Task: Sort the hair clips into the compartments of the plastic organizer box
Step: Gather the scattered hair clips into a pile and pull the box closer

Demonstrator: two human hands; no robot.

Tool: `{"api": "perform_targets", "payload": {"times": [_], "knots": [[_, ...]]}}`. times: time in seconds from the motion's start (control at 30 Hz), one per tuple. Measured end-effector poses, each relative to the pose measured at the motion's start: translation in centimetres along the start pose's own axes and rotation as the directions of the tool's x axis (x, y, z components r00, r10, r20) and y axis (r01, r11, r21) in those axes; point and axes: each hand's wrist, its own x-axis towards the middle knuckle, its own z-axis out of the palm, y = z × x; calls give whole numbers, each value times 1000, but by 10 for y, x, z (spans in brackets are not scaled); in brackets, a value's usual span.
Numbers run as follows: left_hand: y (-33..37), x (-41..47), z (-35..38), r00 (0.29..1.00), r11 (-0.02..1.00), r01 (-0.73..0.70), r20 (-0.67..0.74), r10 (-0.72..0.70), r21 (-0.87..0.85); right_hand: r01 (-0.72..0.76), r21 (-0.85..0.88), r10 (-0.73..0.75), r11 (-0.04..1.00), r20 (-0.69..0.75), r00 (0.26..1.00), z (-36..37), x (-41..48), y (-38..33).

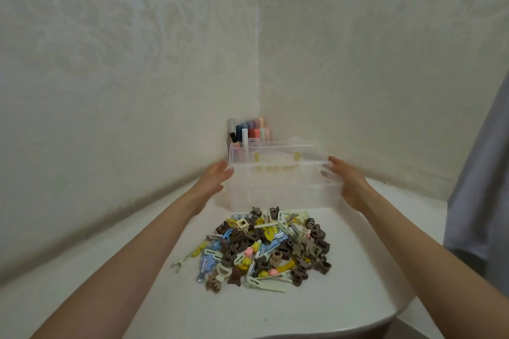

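Note:
A clear plastic organizer box [281, 187] stands at the back of the white table, its lid [278, 154] raised partway. My left hand [216, 177] touches the lid's left end and my right hand [348, 180] touches its right end, fingers fairly straight against the plastic. In front of the box lies a pile of hair clips [264, 248]: brown claw clips, cream and yellow snap clips, blue and pink ones, all mixed. The compartments inside the box show only faintly through the plastic.
A clear holder of coloured markers [249, 131] stands in the wall corner just behind the box. Wallpapered walls close in the table [137, 270] at the back and left. A grey cloth [479, 173] hangs at the right. The table's front edge curves at bottom right.

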Motion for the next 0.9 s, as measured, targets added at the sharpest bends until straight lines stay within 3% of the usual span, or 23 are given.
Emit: {"api": "perform_targets", "payload": {"times": [0.13, 0.33, 0.73, 0.9], "knots": [[-5, 10, 6, 1000, 999, -18, 10, 18, -39, 9, 51, -10, 999, 9, 1000, -2, 0, 2], [-6, 6, 4, 992, 986, -91, -104, 76, -143, 87, 78, -90, 993, 35, 995, 9, 0, 1], [-15, -12, -42, 974, 988, -68, -223, 35, -139, 56, 95, -70, 994, 154, 986, 70, -4, -3], [-11, -20, -45, 970, 995, -50, -240, 29, -82, 50, -20, -47, 999, 124, 991, 68, -7, -2]]}}
